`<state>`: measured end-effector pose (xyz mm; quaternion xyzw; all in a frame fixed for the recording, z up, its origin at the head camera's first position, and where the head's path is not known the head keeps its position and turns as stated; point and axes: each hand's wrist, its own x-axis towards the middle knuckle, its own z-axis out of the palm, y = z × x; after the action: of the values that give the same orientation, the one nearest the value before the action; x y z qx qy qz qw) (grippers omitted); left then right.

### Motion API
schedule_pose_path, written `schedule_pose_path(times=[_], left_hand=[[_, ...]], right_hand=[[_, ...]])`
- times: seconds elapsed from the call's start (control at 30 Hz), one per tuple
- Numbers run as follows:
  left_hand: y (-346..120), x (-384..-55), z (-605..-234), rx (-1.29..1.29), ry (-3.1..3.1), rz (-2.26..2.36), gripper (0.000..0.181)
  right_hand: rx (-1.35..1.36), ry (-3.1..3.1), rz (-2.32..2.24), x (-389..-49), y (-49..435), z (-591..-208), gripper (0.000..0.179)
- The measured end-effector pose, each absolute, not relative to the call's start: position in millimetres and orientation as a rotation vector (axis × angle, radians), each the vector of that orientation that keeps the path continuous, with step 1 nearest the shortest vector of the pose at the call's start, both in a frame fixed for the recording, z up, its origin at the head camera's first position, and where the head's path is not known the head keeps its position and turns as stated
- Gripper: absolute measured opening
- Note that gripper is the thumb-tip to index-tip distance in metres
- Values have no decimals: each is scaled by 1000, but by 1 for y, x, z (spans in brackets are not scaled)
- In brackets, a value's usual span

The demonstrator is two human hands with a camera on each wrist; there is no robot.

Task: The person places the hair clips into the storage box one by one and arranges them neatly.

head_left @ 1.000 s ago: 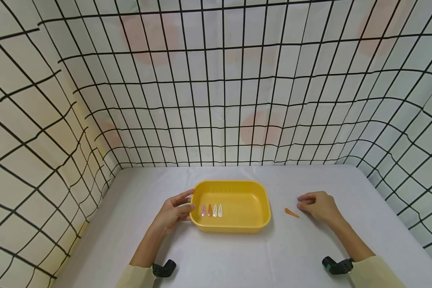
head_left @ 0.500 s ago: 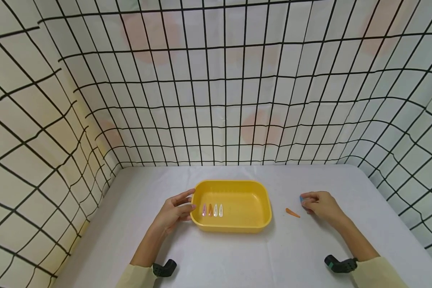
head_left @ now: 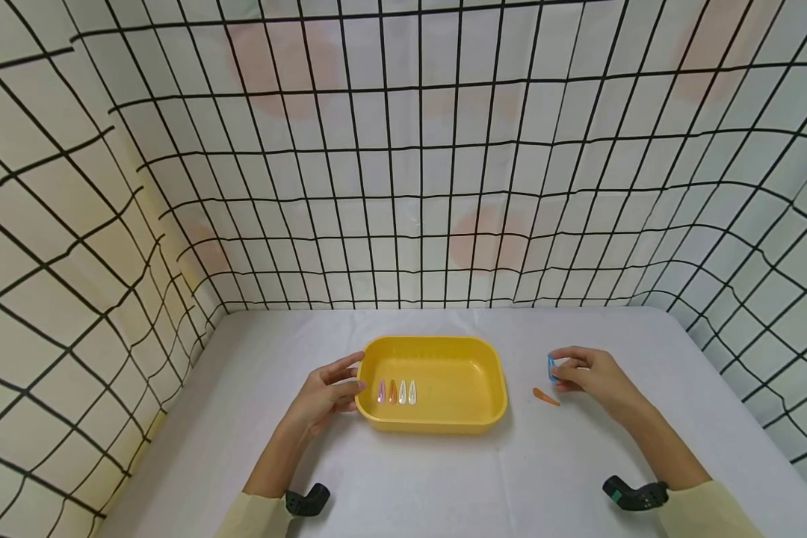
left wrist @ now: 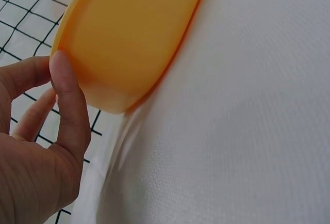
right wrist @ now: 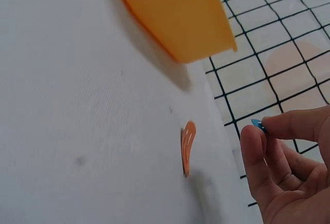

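Note:
My left hand grips the left end of a yellow plastic tray, thumb and fingers at its rim. Inside the tray, snap hair clips lie in a row near the left end: a purple clip, an orange-brown clip and two whitish clips. To the right of the tray, my right hand pinches a blue hair clip between thumb and index finger; the right wrist view shows just its tip. An orange hair clip lies on the cloth, just below and left of that hand.
A white cloth covers the table under everything. Black wire grid panels backed with pale fabric stand behind the table and along both sides. Each wrist wears a black camera.
The right hand has raised the blue hair clip and shifted slightly left with it, so more of the clip shows. The left hand and tray have stayed in place.

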<state>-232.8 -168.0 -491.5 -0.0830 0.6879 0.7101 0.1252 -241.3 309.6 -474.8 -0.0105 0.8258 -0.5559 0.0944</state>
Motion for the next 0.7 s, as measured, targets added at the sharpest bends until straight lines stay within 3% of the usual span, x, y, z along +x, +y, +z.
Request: schedule_pose_path(times=[0.7], left_hand=[[-169, -233, -490, -257, 1988, 2070, 57]], right_hand=[[-125, 2298, -1747, -241, 232, -439, 46]])
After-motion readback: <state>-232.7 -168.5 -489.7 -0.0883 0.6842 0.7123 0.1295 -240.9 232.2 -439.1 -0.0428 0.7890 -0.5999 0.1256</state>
